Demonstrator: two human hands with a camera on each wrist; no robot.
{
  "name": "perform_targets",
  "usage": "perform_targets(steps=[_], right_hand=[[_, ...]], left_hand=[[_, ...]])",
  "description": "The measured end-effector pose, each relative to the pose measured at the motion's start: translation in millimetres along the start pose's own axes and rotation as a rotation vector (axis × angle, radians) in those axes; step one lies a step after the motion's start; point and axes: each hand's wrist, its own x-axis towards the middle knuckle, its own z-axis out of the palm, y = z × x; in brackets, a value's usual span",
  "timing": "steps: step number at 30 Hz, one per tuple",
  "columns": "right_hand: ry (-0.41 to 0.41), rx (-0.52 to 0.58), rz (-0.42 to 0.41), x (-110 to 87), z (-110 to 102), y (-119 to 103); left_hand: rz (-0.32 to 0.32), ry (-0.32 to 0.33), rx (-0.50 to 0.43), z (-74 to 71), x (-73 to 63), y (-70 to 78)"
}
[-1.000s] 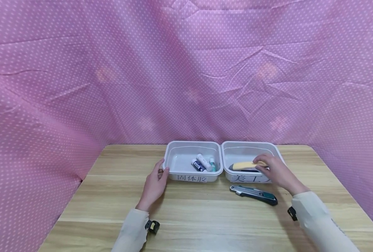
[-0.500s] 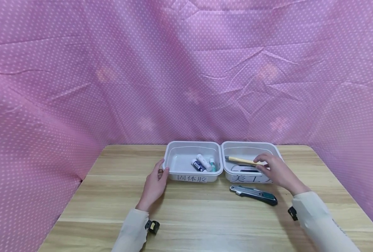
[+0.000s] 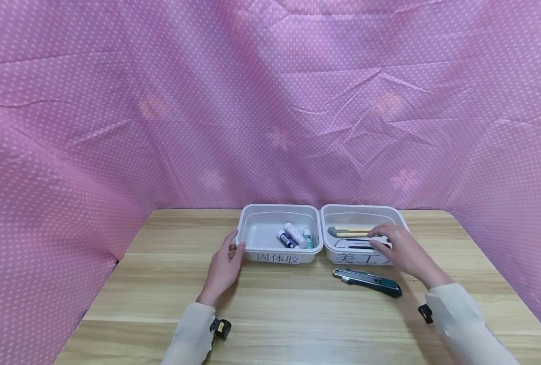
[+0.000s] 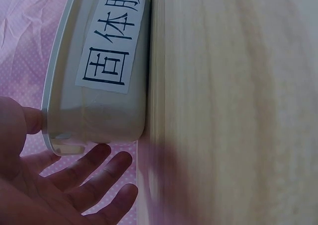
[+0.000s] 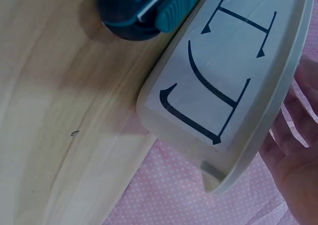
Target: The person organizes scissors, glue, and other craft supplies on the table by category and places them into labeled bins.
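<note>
My left hand (image 3: 223, 268) touches the near left corner of the left white box (image 3: 252, 250), thumb at the rim and the other fingers loosely spread beside the wall. Inside that box lie several glue sticks (image 3: 295, 235). Over the right white box (image 3: 328, 248) is my right hand (image 3: 400, 249), its thumb and index finger apart. A yellow utility knife (image 3: 347, 232) lies in this box by the fingertips, its right end hidden by the hand. Nearer the front wall is a white and dark utility knife (image 3: 353, 244), partly covered.
A green and black utility knife (image 3: 368, 282) lies on the wooden table (image 3: 288, 314) before the right box. Both boxes bear paper labels with printed characters, such as the left label (image 4: 112, 41). Behind the table hangs a pink dotted cloth (image 3: 270, 126).
My right hand has tipped the yellow utility knife toward the back of the right box and let go of it; the knife now lies on the bottom. The left hand has stayed put.
</note>
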Motion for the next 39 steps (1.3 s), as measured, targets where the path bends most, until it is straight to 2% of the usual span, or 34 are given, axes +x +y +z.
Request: perform_targets(steps=[9, 20, 27, 39], right_hand=[[0.022, -0.005, 0.014, -11.7, 1, -7], [0.050, -0.009, -0.013, -20.1, 6, -15], [0.127, -0.044, -0.087, -29.8, 13, -15], [0.196, -0.120, -0.209, -41.8, 21, -19]], left_hand=[[0.008, -0.003, -0.004, -0.1, 0.6, -1.7], [0.000, -0.005, -0.006, -0.4, -0.2, -1.6], [0.001, -0.003, -0.005, 0.0, -0.4, 0.1], [-0.010, -0.002, -0.007, 0.4, 0.1, 0.5]])
